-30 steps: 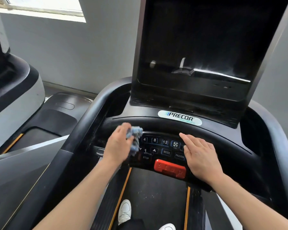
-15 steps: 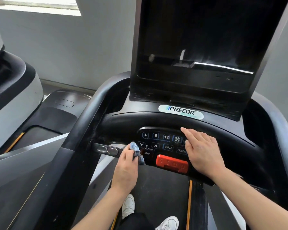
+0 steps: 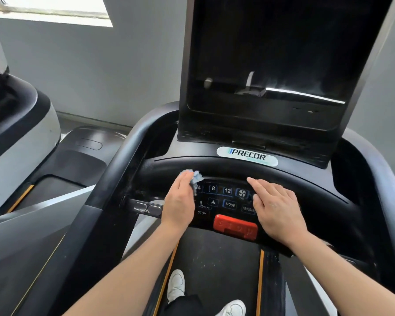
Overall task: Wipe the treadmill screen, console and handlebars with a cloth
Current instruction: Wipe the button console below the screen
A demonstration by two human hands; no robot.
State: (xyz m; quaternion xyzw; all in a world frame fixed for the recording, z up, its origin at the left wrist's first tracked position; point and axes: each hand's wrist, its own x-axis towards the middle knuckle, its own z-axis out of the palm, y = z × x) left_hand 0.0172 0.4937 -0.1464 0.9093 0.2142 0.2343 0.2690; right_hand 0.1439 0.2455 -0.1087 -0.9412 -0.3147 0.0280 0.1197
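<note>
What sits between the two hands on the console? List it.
In the head view, between the left hand holding the blue cloth and the flat right hand lie the keypad buttons: 8, 12, fan, MODE, with the red stop bar below.

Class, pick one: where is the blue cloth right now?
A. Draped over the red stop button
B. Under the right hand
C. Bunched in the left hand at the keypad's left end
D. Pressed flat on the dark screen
C: the cloth is bunched under the left hand at the keypad's left end.
</note>
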